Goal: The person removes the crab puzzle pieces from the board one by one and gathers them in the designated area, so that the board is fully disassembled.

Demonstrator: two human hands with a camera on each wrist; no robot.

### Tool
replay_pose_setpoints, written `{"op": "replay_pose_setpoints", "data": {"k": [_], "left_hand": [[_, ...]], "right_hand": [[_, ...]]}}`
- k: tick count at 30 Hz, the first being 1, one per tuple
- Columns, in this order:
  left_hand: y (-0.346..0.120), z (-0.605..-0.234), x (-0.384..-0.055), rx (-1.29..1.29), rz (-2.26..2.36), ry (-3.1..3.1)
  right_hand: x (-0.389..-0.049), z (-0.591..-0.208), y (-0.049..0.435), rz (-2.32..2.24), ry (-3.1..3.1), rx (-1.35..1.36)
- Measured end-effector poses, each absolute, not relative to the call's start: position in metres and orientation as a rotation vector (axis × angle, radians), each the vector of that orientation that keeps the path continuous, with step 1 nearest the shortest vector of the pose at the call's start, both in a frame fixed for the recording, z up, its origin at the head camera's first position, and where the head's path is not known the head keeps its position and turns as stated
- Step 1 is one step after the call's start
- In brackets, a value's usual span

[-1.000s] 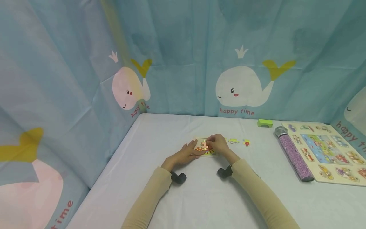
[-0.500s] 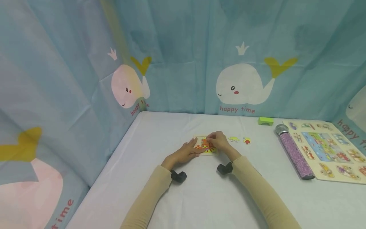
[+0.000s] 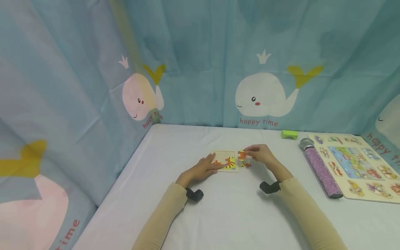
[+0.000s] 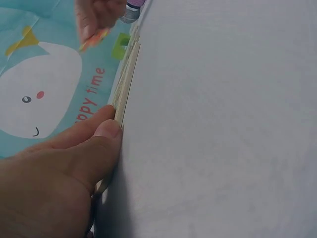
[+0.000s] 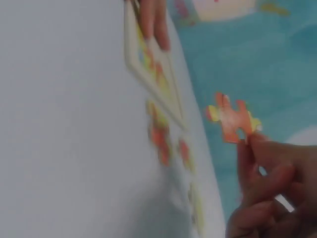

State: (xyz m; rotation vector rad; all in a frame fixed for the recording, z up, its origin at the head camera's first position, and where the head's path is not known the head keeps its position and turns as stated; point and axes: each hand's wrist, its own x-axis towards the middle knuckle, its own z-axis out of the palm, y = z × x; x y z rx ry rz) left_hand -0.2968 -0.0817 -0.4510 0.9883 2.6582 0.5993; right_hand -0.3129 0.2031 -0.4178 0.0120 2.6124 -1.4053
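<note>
In the head view a small square puzzle tray lies on the white table, with orange and yellow pieces along its near side and bare wood above them. My left hand rests on its left part, fingers extended over the tray and thumb along the near edge. My right hand pinches an orange puzzle piece with yellow ends between thumb and forefinger, raised just right of the tray. Below that piece, loose puzzle pieces lie on the table. The right hand hides others, which the right wrist view shows blurred.
A microphone with a purple glitter handle lies at the right, beside a large knob puzzle board. A green block with an arch cut-out stands near the back edge. A blue whale-print curtain encloses the table.
My right hand has moved right from over the tray, carrying the orange piece. The tray's upper area, where orange showed half a second ago, is now bare. My left hand stays in place.
</note>
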Motion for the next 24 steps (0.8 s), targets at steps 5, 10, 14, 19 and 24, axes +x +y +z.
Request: {"op": "replay_pose_setpoints", "data": {"k": [5, 10, 14, 19, 24], "left_hand": [[-0.081, -0.451, -0.295, 0.973, 0.600, 2.669], [-0.081, -0.452, -0.296, 0.962, 0.612, 2.662], [-0.081, -0.454, -0.298, 0.987, 0.609, 2.656], [-0.081, -0.454, -0.299, 0.967, 0.607, 2.669], [-0.080, -0.453, -0.297, 0.954, 0.622, 2.667]], "right_hand": [[-0.300, -0.424, 0.254, -1.393, 2.579, 0.126], [-0.296, -0.435, 0.272, -1.348, 2.569, 0.150], [-0.296, -0.443, 0.266, -1.281, 2.634, 0.173], [-0.293, -0.446, 0.254, -1.231, 2.741, 0.199], [-0.292, -0.446, 0.251, -1.191, 2.774, 0.235]]}}
